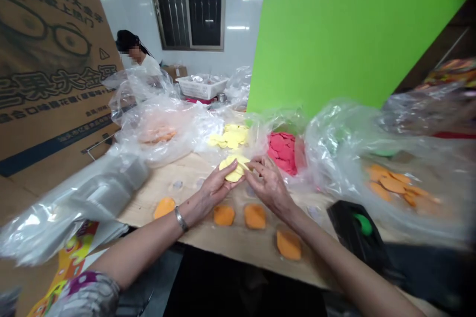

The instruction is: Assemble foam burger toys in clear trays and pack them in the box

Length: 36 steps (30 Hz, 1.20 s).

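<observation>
Cradling a few yellow dough discs (234,169) against its fingers, the left hand (219,187) forms a curved, closed grip just above a wooden counter (238,242). The right hand (269,185) is right beside it, its grip half curled, with its fingertips (256,163) against the edge of the discs; I cannot tell whether it is actually holding them. A metal bracelet (181,218) circles the left wrist.

Four flattened orange dough discs (223,215) lie on the wood in front of the hands. Beyond them sit a heap of yellow discs (228,136) on clear plastic sheeting (163,133) and a mound of red dough (282,153). More orange pieces (390,183) lie under plastic on the right, near a black object with a green knob (359,225). Farther back stand a bright green board (334,44), a printed cardboard carton (48,59), a white plastic basket (203,86) and a co-worker (136,52).
</observation>
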### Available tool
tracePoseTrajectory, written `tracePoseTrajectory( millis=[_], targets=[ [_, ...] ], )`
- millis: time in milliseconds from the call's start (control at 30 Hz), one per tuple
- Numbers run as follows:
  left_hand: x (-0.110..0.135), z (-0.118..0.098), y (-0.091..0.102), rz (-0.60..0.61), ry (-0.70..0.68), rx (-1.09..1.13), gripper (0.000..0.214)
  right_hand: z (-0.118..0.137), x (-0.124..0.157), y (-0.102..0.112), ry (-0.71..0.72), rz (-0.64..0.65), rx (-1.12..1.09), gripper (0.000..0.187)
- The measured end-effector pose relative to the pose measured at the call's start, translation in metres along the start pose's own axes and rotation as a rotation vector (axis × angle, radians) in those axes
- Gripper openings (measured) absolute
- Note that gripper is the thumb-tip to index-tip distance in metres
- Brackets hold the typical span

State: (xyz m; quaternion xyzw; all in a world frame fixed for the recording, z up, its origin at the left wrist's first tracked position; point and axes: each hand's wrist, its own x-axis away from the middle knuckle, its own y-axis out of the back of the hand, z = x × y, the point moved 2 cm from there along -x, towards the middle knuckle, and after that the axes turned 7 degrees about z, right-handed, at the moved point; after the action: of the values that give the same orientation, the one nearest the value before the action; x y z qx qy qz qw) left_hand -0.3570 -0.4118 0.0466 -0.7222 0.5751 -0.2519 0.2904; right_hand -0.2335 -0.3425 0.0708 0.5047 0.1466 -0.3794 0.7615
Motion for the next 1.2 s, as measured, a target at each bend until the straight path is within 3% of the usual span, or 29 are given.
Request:
tracePoseTrajectory(
  millis=[133,233,300,400,500,600,733,833,900,1000,1067,1200],
  targets=[
    [0.031,0.03,-0.013,0.03,0.097,0.114,0.021,0.012,0.041,0.028,-0.324,-0.016,-0.402,0.017],
    [0.053,0.05,-0.013,-0.066,0.196,0.162,0.026,0.002,0.08,0.056,-0.601,-0.087,-0.717,0.022],
    [0.066,0.059,-0.011,-0.125,0.269,0.181,0.028,-0.007,0.11,0.077,-0.716,-0.176,-0.745,0.026],
    [0.08,0.067,-0.007,-0.163,0.36,0.182,0.03,-0.017,0.154,0.104,-0.795,-0.225,-0.534,0.032],
    [0.087,0.072,-0.009,-0.168,0.393,0.176,0.032,-0.024,0.184,0.115,-0.729,-0.158,-0.133,0.031],
    [0.089,0.079,-0.016,-0.147,0.424,0.165,0.032,-0.028,0.198,0.107,-0.511,0.011,0.222,0.028],
    [0.089,0.088,-0.024,-0.123,0.44,0.145,0.031,-0.032,0.205,0.094,-0.377,0.34,0.38,0.034],
    [0.088,0.091,-0.029,-0.071,0.425,0.136,0.03,-0.03,0.203,0.095,-0.361,0.457,0.405,0.03],
    [0.086,0.092,-0.032,-0.031,0.415,0.131,0.029,-0.026,0.197,0.099,-0.36,0.405,0.377,0.029],
    [0.083,0.095,-0.035,0.023,0.405,0.137,0.026,-0.013,0.183,0.098,-0.391,0.212,0.237,0.03],
    [0.081,0.1,-0.038,0.072,0.389,0.131,0.027,-0.005,0.172,0.089,-0.432,0.11,0.109,0.03],
    [0.08,0.109,-0.041,0.129,0.347,0.113,0.028,0.007,0.153,0.064,-0.47,0.045,-0.073,0.028]
  ],
)
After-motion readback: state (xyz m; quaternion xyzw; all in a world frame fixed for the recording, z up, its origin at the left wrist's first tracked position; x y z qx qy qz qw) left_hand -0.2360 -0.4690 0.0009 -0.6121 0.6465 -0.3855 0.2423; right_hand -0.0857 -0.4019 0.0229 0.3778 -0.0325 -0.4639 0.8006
